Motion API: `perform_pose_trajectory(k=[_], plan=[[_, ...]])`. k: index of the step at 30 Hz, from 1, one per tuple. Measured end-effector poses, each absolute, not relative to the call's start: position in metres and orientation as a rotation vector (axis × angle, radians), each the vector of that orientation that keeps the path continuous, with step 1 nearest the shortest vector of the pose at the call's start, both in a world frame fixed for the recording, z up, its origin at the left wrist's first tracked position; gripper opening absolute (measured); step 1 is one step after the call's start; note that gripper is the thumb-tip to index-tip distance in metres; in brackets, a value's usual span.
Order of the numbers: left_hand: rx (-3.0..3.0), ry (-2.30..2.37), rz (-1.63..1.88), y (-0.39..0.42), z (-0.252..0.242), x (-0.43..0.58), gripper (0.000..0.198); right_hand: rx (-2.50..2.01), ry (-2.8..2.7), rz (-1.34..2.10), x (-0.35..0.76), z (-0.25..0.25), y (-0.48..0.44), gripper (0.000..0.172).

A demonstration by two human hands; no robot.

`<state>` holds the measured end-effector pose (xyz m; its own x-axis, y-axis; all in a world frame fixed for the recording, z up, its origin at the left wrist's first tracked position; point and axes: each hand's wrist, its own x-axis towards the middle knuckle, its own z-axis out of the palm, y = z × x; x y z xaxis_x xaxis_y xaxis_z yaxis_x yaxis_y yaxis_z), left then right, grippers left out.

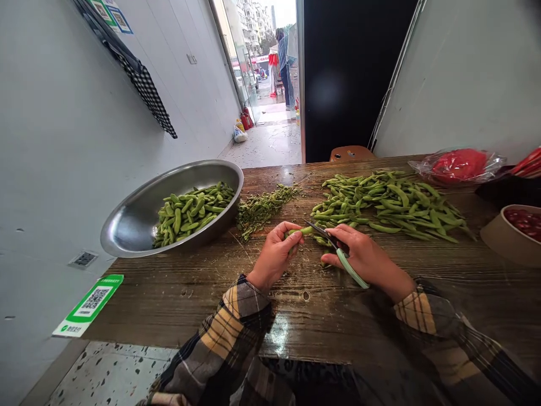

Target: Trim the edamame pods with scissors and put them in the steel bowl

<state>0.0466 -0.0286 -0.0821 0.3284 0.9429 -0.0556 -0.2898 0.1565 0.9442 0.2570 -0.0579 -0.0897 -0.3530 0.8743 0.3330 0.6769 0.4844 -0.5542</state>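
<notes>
Between the fingers of my left hand (278, 251) is a green edamame pod (305, 230), its tip pointing right. My right hand (364, 256) grips scissors (351, 269) with pale green handles, and their dark blades reach to the end of that pod. Just beyond the right hand spreads a pile of edamame pods (393, 203) on the wooden table. A heap of small green trimmings (266, 207) lies past my left hand. To the left, a large steel bowl (131, 211) holds many pods and looks tilted in this view.
A green-and-white QR code card (91, 304) lies at the table's left end. On the right are a red item in clear plastic (459, 164) and a paper tub (505, 239) of dark red contents. Beyond the table (203, 310), a person (284, 67) stands outside the glass doorway.
</notes>
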Motion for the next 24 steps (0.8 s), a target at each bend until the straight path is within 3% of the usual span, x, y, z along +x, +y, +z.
perform_pose_trajectory(k=[10, 17, 24], plan=[[0.857, 0.805, 1.035, -0.021, -0.084, 0.043, 0.027, -1.272, -2.23, 0.379, 0.255, -0.086, -0.06, 0.033], [0.621, 0.821, 1.046, -0.016, -0.08, 0.037, 0.018, -1.305, -1.884, 0.279, 0.273, -0.083, -0.047, 0.035], [1.131, 0.943, 0.865, -0.019, -0.075, 0.058, 0.025, -1.327, -1.766, 0.27, 0.284, -0.079, -0.041, 0.037]])
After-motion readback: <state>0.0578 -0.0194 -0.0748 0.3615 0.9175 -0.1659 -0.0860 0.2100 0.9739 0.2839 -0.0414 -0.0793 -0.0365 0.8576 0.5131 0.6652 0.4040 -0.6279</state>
